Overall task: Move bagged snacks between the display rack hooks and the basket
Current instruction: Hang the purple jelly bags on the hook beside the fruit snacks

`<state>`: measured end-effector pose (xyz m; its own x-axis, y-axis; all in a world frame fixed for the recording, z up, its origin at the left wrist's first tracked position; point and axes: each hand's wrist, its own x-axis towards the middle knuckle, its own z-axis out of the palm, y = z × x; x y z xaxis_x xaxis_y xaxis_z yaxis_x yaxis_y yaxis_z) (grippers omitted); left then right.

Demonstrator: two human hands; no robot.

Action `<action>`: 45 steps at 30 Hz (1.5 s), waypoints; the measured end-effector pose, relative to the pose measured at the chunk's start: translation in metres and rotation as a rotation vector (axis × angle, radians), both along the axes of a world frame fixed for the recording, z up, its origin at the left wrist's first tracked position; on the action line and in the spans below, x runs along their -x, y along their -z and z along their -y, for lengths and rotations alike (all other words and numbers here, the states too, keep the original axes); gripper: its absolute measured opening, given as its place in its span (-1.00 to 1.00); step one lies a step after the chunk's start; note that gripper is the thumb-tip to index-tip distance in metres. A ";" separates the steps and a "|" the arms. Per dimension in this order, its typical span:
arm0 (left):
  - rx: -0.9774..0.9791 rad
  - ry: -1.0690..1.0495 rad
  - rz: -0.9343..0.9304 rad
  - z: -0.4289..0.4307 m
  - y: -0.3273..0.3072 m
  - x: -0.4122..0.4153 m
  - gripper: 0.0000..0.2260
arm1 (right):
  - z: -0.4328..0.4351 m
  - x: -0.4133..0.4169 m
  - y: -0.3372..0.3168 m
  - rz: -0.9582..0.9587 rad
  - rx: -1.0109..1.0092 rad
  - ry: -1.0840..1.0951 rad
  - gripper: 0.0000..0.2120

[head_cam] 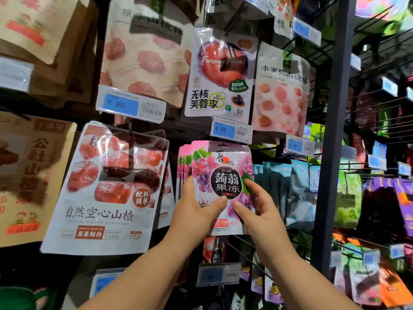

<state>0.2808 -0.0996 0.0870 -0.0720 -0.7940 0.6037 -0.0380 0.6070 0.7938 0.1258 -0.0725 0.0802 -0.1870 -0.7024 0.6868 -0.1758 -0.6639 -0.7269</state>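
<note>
Both the left hand point(196, 211) and the right hand point(257, 211) are pinching the pink grape jelly bag point(223, 182) at its hook, so its hang hole probably needs keeping level while sliding

The pink bag point(223, 186) is a flat, glossy pouch printed with red grapes, with a round black label bearing white characters in its middle. It stands upright and faces out, just in front of the like bags point(182, 162) hanging in a row behind it. The left hand point(196, 211) grips its lower left edge, thumb on the front. The right hand point(257, 211) pinches its lower right side.
</note>
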 end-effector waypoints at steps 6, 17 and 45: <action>-0.033 -0.017 0.027 0.008 -0.005 0.001 -0.19 | 0.009 0.000 -0.006 0.019 -0.046 -0.020 -0.53; 0.012 -0.224 0.066 0.020 0.008 0.003 -0.22 | 0.035 -0.007 0.001 -0.132 -0.153 0.072 -0.51; 0.385 0.771 0.901 -0.154 0.253 0.266 -0.33 | -0.331 0.236 0.170 -0.605 -1.105 0.929 -0.76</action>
<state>0.0147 0.0542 -0.1659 -0.9488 -0.1440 0.2812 -0.0073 0.8999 0.4360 -0.1105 0.2589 -0.0896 -0.7220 -0.6895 0.0584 -0.6401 0.6334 -0.4347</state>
